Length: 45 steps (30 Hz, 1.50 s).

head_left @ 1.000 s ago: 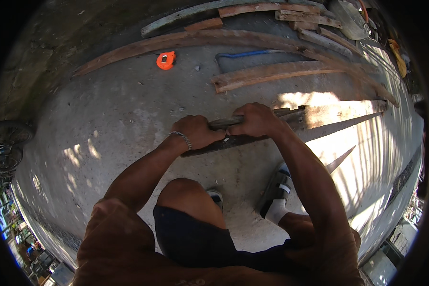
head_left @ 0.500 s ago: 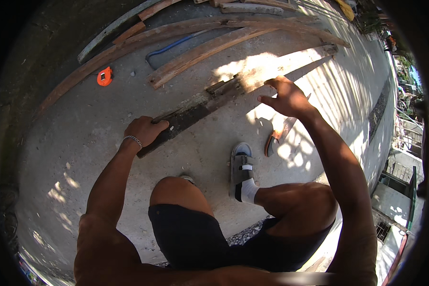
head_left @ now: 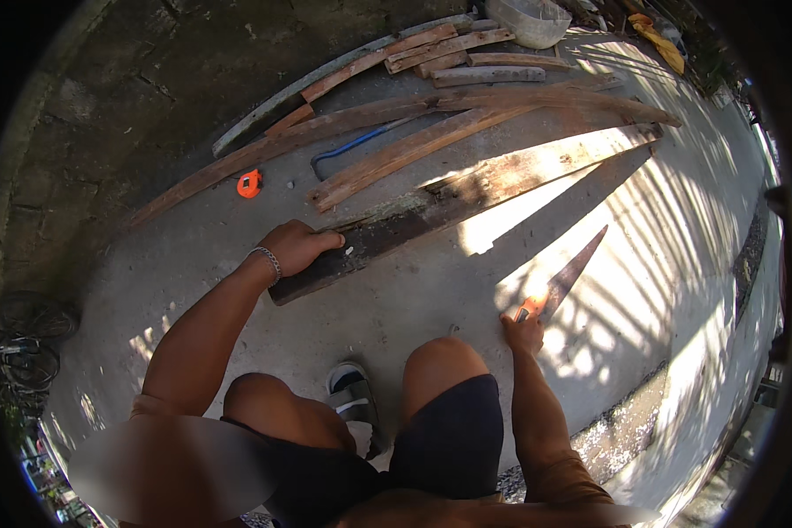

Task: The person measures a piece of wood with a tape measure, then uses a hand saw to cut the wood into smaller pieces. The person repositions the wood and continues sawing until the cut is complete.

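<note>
My left hand (head_left: 295, 248) is closed around the dark near end of a long wooden beam (head_left: 519, 172), thumb on top. The beam slants away to the upper right, its far part pale and sunlit. A broad shadow on the concrete lies beside it, so part of it appears raised off the ground. To the right and nearer me, my right hand (head_left: 524, 334) is wrapped round the orange handle of a handsaw (head_left: 575, 269). The saw's tapering, rust-brown blade points up and right across the sunlit floor.
Beyond the beam lie a wooden plank (head_left: 396, 158), a blue-framed hacksaw (head_left: 358, 141) and an orange tape measure (head_left: 249, 183). Short wood offcuts (head_left: 488, 77) and a whitish tub (head_left: 530, 22) sit near the wall (head_left: 141, 97). My sandalled foot (head_left: 352, 392) is below the beam.
My right hand has left the space beside the beam and come down onto the saw's handle. The left hand keeps hold of the beam's end, and the beam's shadow has widened.
</note>
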Each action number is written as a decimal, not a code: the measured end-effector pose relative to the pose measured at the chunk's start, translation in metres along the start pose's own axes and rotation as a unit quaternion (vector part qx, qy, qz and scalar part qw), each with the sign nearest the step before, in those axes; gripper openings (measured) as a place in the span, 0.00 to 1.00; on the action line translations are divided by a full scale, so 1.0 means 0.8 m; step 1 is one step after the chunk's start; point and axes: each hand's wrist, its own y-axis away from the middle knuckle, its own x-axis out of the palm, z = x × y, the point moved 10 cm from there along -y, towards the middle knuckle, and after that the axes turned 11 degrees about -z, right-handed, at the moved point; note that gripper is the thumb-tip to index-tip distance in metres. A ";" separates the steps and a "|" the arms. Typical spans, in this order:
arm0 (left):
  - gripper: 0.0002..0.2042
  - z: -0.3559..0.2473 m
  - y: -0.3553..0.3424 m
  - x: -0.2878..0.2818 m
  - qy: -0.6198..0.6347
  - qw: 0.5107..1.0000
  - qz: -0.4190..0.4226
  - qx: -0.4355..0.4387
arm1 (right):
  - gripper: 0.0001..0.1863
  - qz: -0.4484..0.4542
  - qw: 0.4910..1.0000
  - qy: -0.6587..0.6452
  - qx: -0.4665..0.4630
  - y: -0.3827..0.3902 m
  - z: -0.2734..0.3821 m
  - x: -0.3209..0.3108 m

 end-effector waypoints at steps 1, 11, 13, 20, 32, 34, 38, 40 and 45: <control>0.39 -0.014 0.013 -0.013 -0.010 1.000 -0.015 0.017 | 0.38 0.000 0.999 -0.034 0.008 -0.001 -0.001 0.001; 0.37 -0.077 0.084 -0.060 -0.007 0.997 -0.065 0.051 | 0.18 -0.055 0.777 -0.583 0.231 0.063 -0.114 -0.085; 0.37 -0.074 0.084 -0.052 0.020 0.997 -0.057 0.046 | 0.16 -0.140 0.775 -0.599 0.141 0.091 -0.134 -0.169; 0.38 -0.051 0.049 -0.012 0.025 0.999 -0.027 0.020 | 0.15 -0.069 0.790 -0.590 -0.155 0.243 -0.047 -0.362; 0.42 -0.007 0.029 0.071 0.045 0.998 0.047 0.016 | 0.20 0.121 0.878 -0.328 -0.327 0.355 0.054 -0.339; 0.42 -0.004 0.030 0.079 0.045 0.998 0.046 0.011 | 0.20 0.126 0.871 -0.334 -0.338 0.360 0.054 -0.340; 0.38 -0.002 0.029 0.081 0.049 0.998 0.034 0.008 | 0.21 0.135 0.865 -0.338 -0.345 0.364 0.053 -0.345; 0.36 -0.002 0.027 0.079 0.054 0.998 0.027 0.014 | 0.23 0.129 0.859 -0.338 -0.362 0.365 0.056 -0.352; 0.36 0.002 0.022 0.081 0.060 0.998 0.029 0.014 | 0.28 0.101 0.836 -0.333 -0.425 0.370 0.070 -0.370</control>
